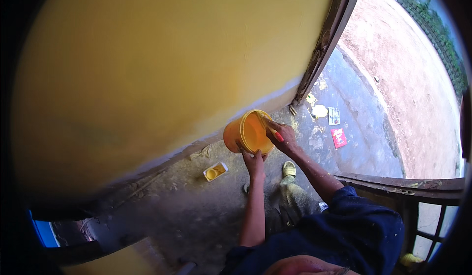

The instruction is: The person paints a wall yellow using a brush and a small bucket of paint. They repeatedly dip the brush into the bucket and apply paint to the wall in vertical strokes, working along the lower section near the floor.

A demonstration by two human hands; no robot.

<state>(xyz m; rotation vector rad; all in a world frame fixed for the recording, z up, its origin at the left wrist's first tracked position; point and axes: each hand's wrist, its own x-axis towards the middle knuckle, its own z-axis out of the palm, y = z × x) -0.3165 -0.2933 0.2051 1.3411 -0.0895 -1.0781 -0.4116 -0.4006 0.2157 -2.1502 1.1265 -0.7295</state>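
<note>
An orange paint bucket (pixel 233 135) is tilted in front of me, its mouth turned toward me and to the right. Orange-yellow paint coats the inside. My left hand (pixel 254 162) grips the bucket low on its rim, fingers closed round the edge. At the right side of the mouth, my right hand (pixel 285 136) is closed on a paintbrush (pixel 279 136) with a red handle end. The brush's far end lies against the rim and is partly hidden by my fingers.
A yellow wall (pixel 162 63) rises close on the left, ending at a dark door frame (pixel 324 44). On the floor are a small white tray (pixel 215 172) with yellow inside, a red packet (pixel 339 138) and paint-splashed scraps. My sandalled foot (pixel 289 169) stands below the bucket.
</note>
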